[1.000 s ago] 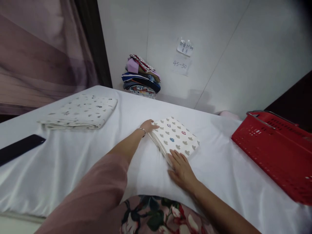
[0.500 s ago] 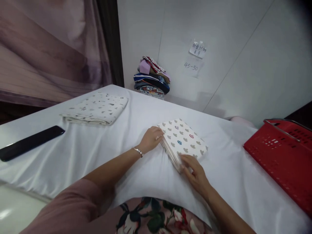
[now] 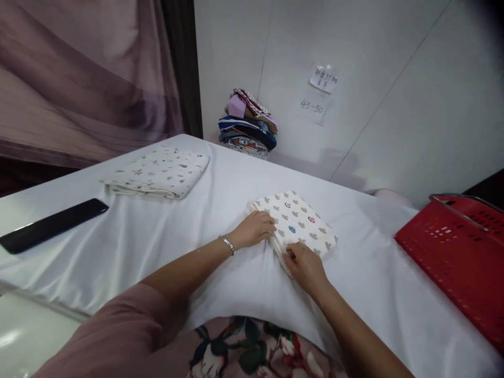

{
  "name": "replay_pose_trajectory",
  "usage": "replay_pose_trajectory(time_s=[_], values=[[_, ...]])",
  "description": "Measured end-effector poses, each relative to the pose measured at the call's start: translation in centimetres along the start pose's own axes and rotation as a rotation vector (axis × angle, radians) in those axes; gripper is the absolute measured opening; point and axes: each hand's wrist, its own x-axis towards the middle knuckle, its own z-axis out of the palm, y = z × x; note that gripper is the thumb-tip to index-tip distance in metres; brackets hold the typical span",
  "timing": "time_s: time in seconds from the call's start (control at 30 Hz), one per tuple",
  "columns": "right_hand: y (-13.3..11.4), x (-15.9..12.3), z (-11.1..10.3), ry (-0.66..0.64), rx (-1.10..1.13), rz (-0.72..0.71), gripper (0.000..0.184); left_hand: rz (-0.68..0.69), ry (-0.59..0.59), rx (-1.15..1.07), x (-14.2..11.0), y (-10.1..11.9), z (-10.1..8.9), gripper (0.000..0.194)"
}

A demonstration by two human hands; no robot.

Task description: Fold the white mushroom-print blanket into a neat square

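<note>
A folded white cloth (image 3: 303,218) with grey, red and blue prints lies on the white-covered table in front of me, its layered edge facing my body. My left hand (image 3: 255,229) is closed on that edge near the cloth's left side, fingertips on top. Farther along the same edge, my right hand (image 3: 307,265) has its fingers curled in and pinches the layers close to the near corner. The undersides of the layers are hidden by my hands.
Another folded white printed cloth (image 3: 161,173) lies at the left, beside a long black glossy object (image 3: 53,226). A red basket (image 3: 452,257) with a metal handle stands at the right. Stacked folded fabrics (image 3: 248,126) sit behind the table against the wall (image 3: 354,63), which bears paper notes (image 3: 317,100).
My left hand has slid down the edge, toward my right hand. My right hand's fingers have curled in, and it has moved slightly up and left. The cloth stays in place.
</note>
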Motion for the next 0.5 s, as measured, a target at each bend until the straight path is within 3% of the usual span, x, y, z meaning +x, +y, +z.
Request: replay_pose_trajectory(time_s=[0.23,0.5], values=[[-0.21,0.39,0.13,-0.031,-0.135,-0.021,0.014,0.040,-0.022,-0.011,0.31,-0.04,0.16,0.016],[0.13,0.15,0.33,0.029,0.016,-0.050,0.013,0.082,-0.055,-0.015,0.41,0.63,-0.09,0.020]])
